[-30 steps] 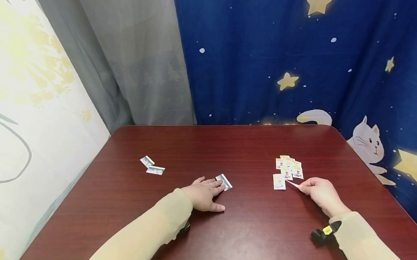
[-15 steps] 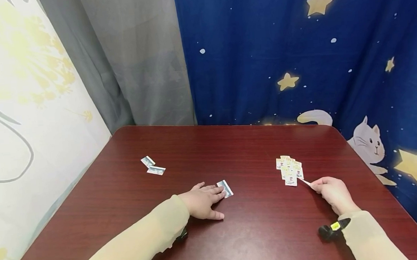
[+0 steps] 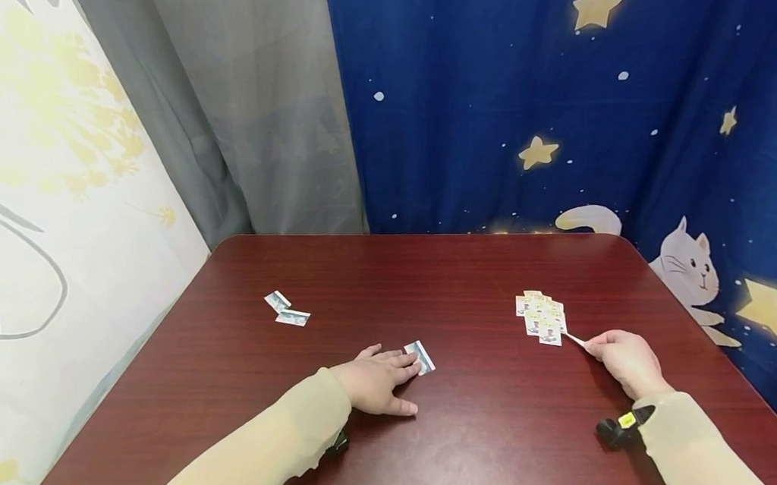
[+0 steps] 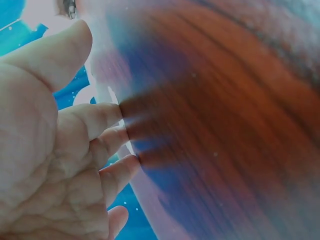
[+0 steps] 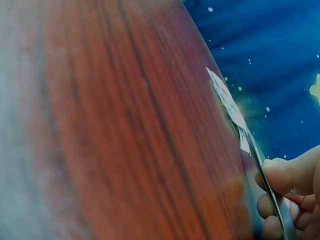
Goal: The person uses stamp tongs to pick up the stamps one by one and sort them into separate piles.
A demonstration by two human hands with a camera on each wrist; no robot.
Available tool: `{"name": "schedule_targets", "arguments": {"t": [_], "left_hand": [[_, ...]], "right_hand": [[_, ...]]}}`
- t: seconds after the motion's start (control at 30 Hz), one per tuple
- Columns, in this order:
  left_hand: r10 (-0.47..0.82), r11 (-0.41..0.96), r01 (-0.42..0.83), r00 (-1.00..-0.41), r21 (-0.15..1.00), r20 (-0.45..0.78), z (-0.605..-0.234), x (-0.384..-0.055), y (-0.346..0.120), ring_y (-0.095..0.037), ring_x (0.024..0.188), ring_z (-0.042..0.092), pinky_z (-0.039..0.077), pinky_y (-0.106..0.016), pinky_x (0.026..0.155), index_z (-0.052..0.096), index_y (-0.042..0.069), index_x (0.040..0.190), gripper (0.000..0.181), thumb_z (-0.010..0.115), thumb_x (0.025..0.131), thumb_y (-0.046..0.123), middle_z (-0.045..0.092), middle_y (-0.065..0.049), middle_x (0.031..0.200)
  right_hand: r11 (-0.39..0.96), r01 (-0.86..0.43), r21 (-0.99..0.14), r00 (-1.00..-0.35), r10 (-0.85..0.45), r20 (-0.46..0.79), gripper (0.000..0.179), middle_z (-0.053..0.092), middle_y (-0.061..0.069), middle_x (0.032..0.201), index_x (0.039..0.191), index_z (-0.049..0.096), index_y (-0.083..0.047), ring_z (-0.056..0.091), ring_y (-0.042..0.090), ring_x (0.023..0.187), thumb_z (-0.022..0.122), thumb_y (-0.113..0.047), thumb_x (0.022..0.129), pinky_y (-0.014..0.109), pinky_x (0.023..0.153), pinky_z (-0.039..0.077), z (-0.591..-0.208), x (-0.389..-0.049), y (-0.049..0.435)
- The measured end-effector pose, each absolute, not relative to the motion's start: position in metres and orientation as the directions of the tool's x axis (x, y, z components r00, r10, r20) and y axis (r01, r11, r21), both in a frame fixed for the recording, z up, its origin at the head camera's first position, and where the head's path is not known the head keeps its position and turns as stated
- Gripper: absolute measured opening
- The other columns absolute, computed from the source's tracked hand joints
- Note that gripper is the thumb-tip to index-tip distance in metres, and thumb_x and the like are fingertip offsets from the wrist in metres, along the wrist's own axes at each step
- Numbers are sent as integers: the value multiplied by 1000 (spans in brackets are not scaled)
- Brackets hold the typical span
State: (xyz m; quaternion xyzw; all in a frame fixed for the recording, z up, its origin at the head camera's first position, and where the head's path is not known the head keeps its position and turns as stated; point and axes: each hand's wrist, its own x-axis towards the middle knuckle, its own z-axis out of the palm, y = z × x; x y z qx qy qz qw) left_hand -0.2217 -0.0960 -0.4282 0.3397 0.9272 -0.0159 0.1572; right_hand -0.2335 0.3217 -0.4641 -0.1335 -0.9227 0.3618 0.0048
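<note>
My left hand lies palm down with its fingers spread, and the fingertips rest on a small blue-and-white card. In the left wrist view the fingertips touch the card at its thin edge. My right hand pinches slim metal tweezers between thumb and fingers. The tweezer tips meet the right edge of a small printed card, at the front of a cluster of overlapping cards. From the right wrist, the tweezers run up to the white cards; whether the tips grip one is unclear.
Two more blue-and-white cards lie at the left, one overlapping the other. The dark red table has rounded far corners. Behind it hang a grey curtain and a blue starry curtain. Each wrist wears a black camera.
The right hand with the tweezers has moved right, and the front card has shifted from left of the cluster onto its front. The left hand and its card have slid slightly nearer.
</note>
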Motion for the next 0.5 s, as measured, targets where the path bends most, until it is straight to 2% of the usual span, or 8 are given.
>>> {"name": "schedule_targets", "arguments": {"t": [0.17,0.5], "left_hand": [[627,768,634,-720,84,-299,-430,-221,-97,-15,144,23,13,-47,116,37,23,150,74,54,89,62,28,7,156],[627,767,637,-722,71,-292,-433,-223,-97,-14,144,23,14,-46,116,37,23,150,75,53,89,63,28,7,156]], "right_hand": [[750,228,-621,-968,241,-65,27,66,14,95,93,71,-3,53,30,88,63,-28,90,39,69,36,-464,-232,323],[749,240,-617,-962,271,-46,30,66,17,95,96,70,0,54,31,88,62,-29,90,39,70,37,-463,-226,327]]}}
